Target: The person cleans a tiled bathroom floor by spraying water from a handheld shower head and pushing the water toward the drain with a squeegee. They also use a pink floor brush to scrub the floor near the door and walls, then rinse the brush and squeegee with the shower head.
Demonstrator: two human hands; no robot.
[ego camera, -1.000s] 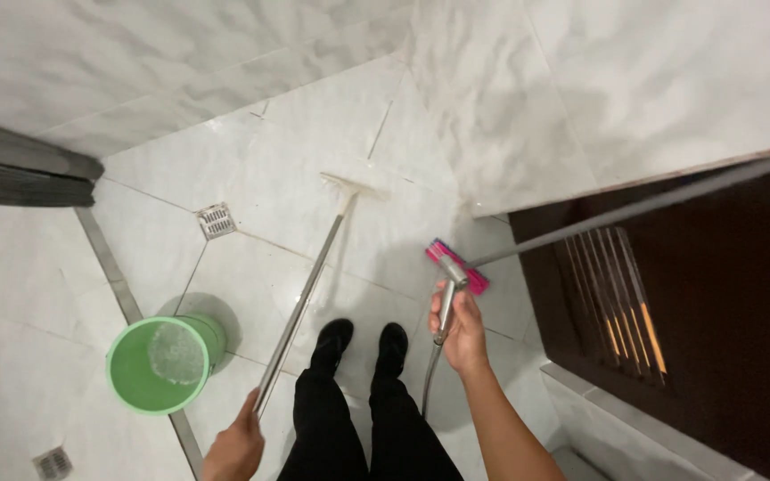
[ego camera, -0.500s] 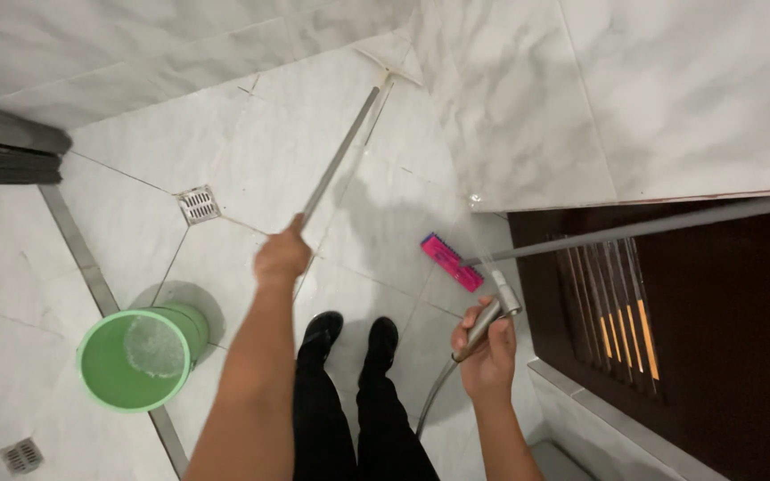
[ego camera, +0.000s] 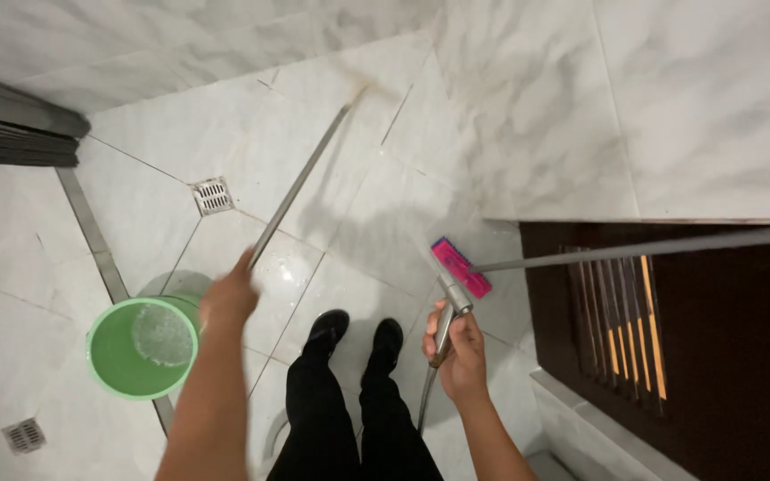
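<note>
Legs in black trousers and black shoes (ego camera: pixel 354 331) stand on the pale marble floor (ego camera: pixel 340 196), seen from above.

Right hand (ego camera: pixel 462 349): fingers closed around a metal spray nozzle (ego camera: pixel 448 312) with a hose (ego camera: pixel 427 401) hanging below it beside the right leg. The nozzle tip sits just beside a pink brush head (ego camera: pixel 461 267).

Left hand (ego camera: pixel 229 298): blurred, fingers wrapped around the lower part of a long metal pole (ego camera: pixel 300 183). The pole runs up and away across the floor tiles to the far wall base, where its head is blurred and hard to make out.

Green bucket (ego camera: pixel 143 347): on the floor just left of the left forearm, water in the bottom.

Pink brush head: fixed to a second grey pole (ego camera: pixel 643 247) that runs off to the right edge, over a dark brown door (ego camera: pixel 715 356) with slats.

Square floor drain (ego camera: pixel 212 196): beyond the bucket, left of the long pole. A second drain (ego camera: pixel 23 436) sits near the bottom left corner.

Metal floor strip (ego camera: pixel 91 232): runs diagonally past the bucket.

Marble wall (ego camera: pixel 652 98): upper right, above the door.
</note>
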